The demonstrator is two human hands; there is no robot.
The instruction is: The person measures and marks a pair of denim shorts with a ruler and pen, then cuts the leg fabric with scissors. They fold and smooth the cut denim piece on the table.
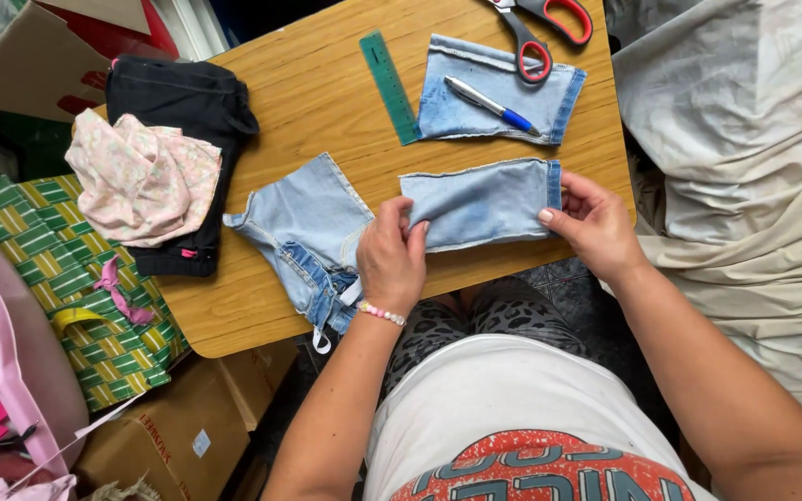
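Denim strip (485, 204) pinched by left hand (390, 260), right hand (596, 223); brown labelled box (174, 431) below table, perhaps cardboard.

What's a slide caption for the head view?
Both hands hold a denim piece flat on a wooden table.

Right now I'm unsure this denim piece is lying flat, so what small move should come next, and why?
Probably smooth it flat: the left hand pinches one end of the denim piece, the right hand holds the hemmed end, and its lower edge overhangs the table.
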